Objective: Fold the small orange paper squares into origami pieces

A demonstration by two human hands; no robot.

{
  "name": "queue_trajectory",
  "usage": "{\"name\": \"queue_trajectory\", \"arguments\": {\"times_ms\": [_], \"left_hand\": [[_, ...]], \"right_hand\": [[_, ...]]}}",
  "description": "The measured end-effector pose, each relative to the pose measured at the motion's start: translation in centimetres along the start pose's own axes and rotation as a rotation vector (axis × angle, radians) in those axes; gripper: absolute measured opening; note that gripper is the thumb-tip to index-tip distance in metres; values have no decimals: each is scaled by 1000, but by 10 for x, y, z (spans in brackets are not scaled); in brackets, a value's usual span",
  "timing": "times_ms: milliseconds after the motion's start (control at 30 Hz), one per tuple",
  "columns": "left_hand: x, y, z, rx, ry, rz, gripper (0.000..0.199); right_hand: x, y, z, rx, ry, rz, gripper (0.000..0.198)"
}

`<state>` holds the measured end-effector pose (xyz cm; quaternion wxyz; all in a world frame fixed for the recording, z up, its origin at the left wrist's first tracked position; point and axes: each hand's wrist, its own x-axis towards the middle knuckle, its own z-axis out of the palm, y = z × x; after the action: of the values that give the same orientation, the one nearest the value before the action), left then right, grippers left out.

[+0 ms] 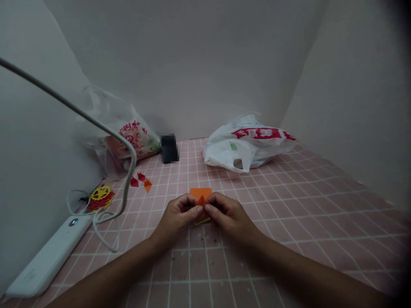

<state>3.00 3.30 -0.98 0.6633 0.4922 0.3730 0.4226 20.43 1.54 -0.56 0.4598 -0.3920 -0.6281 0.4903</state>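
Between my two hands is a small piece of folded orange paper [201,200], its pointed tip facing up. My left hand [177,215] pinches its left side between thumb and forefinger. On the other side, my right hand [230,215] pinches the right edge the same way. Just behind the fingertips lies a flat orange paper square [201,192], partly hidden by the hands. A pale yellowish edge shows under it, below the thumbs. Farther left on the cloth are small folded paper pieces, two red [141,176] and one orange [147,185].
A white power bank [48,256] lies at the left, and its pale cable [128,179] arches across the view. Near it are yellow and red cut-out shapes [101,194]. Plastic bags stand at back left [118,141] and back right [247,143]. A dark blurred object [169,149] sits between them.
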Motion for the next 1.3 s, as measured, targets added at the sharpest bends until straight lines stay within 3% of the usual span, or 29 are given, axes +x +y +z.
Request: {"name": "queue_trajectory", "arguments": {"times_ms": [267, 567, 833, 1000, 1133, 1300], "left_hand": [[-2, 1, 1, 205, -19, -25, 25], [-6, 10, 12, 345, -75, -104, 24], [-6, 0, 9, 128, -176, -171, 30], [-2, -1, 8, 145, -131, -143, 32], [-3, 3, 8, 217, -64, -102, 30], [-6, 12, 9, 285, 32, 78, 27]], "right_hand": [[1, 4, -2, 8, 37, 85, 14], [2, 6, 0, 119, -17, 149, 22], [4, 5, -2, 195, 11, 191, 31], [6, 8, -1, 306, -45, 248, 30], [4, 7, -3, 215, 40, 143, 27], [1, -1, -4, 117, 107, 69, 29]]}}
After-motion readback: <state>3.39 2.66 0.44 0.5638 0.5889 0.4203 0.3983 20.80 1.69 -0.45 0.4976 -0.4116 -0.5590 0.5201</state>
